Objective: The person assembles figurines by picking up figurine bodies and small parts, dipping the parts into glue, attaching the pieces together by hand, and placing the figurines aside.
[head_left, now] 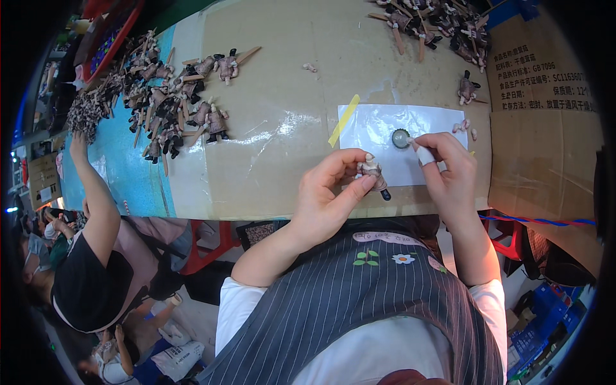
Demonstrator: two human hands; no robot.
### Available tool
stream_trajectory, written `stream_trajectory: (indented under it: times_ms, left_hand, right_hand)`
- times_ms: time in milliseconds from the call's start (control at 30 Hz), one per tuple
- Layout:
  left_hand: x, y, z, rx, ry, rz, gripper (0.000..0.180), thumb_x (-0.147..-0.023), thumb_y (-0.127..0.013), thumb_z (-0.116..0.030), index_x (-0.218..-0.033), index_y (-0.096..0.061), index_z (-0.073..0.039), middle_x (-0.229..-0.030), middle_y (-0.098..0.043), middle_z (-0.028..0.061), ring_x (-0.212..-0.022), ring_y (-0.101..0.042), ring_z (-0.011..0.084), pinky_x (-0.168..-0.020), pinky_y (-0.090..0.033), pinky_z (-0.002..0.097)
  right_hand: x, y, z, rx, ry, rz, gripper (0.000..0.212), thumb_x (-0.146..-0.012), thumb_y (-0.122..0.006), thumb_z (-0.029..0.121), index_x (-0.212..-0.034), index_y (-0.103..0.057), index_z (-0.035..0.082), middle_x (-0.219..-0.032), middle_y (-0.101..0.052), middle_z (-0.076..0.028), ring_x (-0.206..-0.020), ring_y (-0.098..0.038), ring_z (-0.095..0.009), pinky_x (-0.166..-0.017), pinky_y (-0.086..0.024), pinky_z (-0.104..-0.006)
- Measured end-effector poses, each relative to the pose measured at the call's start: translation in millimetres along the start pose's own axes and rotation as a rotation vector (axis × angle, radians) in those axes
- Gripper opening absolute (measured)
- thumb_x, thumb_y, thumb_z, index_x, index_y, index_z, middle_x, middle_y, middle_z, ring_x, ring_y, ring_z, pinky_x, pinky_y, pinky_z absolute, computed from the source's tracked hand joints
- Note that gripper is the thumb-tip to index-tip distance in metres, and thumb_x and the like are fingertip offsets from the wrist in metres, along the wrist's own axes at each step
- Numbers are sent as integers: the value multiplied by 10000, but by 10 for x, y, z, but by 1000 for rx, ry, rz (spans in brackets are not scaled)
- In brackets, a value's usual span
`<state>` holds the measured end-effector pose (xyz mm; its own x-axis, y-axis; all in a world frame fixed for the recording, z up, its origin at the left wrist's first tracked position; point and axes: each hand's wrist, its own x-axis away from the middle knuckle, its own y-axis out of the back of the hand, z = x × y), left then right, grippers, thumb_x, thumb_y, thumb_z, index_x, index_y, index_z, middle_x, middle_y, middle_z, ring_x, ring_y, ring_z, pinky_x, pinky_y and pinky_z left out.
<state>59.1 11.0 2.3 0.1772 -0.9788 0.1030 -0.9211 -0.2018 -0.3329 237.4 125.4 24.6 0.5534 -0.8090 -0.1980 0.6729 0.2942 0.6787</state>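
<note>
My left hand [324,199] is closed around a small figurine [371,171] with a pale top, a brownish-pink body and a black foot, held over the near edge of a white sheet [362,125]. On that sheet lies a round bottle cap [401,138], inner side up, with something pale inside. My right hand [452,170], with white wrapping on one finger, pinches a tiny pale piece [411,142] at the cap's right rim. Its exact shape is too small to make out. Several small pinkish-white pieces [461,126] rest at the sheet's right edge.
Many similar figurines with wooden sticks [163,102] are heaped at the left, others [436,29] at the far right. Yellow tape [344,120] marks the sheet's left corner. A cardboard box [542,147] bounds the right side. At the left, a co-worker's arm [96,192] reaches into the heap.
</note>
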Motion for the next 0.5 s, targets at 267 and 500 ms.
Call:
stream_trajectory:
  times_ms: [267,500]
  left_hand:
    - [-67,-130,74,202,35,77,291,-916,-596,1,-1195,-517,23,-1016,-625,68,-939,-607,121,-836,-502,261]
    - [-55,-195,79,188,37,116,294,-916,-587,13,-1202,-517,19,-1052,-615,78,-963,-607,132,-851,-506,269]
  right_hand:
    - [182,130,188,-566,-184,62,224,-817,-516,-108,-1016,-614,-76,-948,-607,-95,-884,-606,-137,-763,-491,-245]
    - [216,91,197,-437,-21,14,152,-805,-591,-59,-944,-647,-29,-836,-640,-129,-739,-635,-212,-657,-491,-282]
